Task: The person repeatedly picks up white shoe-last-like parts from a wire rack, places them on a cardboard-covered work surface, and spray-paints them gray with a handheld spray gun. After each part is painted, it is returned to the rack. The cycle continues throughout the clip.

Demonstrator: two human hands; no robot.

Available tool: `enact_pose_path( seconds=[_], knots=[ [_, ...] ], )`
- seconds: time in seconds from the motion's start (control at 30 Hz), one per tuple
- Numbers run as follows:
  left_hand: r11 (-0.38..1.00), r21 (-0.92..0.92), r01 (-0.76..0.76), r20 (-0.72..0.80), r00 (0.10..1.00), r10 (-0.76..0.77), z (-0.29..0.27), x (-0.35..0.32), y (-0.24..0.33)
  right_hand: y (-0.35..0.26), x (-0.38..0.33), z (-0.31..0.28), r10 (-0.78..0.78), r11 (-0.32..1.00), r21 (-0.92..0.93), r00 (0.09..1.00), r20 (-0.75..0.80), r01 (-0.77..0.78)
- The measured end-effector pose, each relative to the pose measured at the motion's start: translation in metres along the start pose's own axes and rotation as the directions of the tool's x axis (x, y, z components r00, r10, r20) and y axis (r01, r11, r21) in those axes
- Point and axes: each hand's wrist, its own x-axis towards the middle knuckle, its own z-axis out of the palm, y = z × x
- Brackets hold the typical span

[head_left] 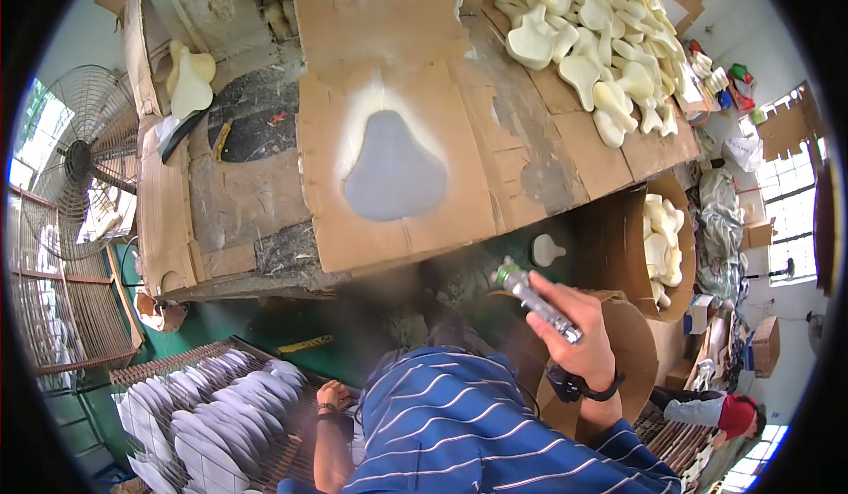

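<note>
In my right hand [579, 326] is a silver spray gun [541, 302] with a green ring near its nozzle, held just off the table's front edge. A faint haze hangs to the left of it. On the cardboard sheet before me lies a grey pear-shaped panel [393, 171], its upper sides bordered by pale overspray. My left hand [334, 394] is low at my side, beside the wire rack [265, 353]. Its fingers look curled; what they hold, if anything, is too small to make out. Rows of pale thin pieces [212, 419] stand on that rack.
Cream foam seat-shaped pieces [601, 43] are heaped at the table's back right. More fill a cardboard drum [627, 238]; one foam piece [548, 250] lies below the table edge. A large fan [79, 158] stands far left. Another person [720, 413] is at lower right.
</note>
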Motion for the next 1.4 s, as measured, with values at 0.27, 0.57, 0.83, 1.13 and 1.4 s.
enact_pose_path(
  seconds=[0.27, 0.57, 0.83, 1.13, 1.4],
  knots=[
    [0.911, 0.394, -0.122, -0.246, 0.941, 0.233, 0.074, -0.017, -0.009, 0.024, 0.038, 0.008, -0.062, 0.997, 0.033, 0.995, -0.082, 0.065],
    [0.871, 0.456, -0.182, -0.160, 0.946, 0.282, 0.119, 0.002, 0.046, 0.029, 0.035, -0.011, -0.028, 0.997, -0.067, 0.987, 0.155, 0.039],
    [0.845, 0.521, -0.119, -0.191, 0.949, 0.251, 0.107, 0.008, 0.040, 0.036, 0.019, -0.015, 0.131, 0.991, 0.024, 0.989, 0.065, -0.132],
    [0.919, 0.374, -0.127, -0.172, 0.964, 0.204, 0.084, 0.003, 0.017, 0.023, 0.043, 0.017, -0.028, 0.991, 0.130, 1.000, -0.003, 0.028],
    [0.911, 0.398, -0.112, -0.193, 0.960, 0.203, 0.091, 0.001, 0.017, 0.035, 0.048, 0.015, -0.049, 0.997, 0.046, 0.989, -0.142, 0.056]
  ],
)
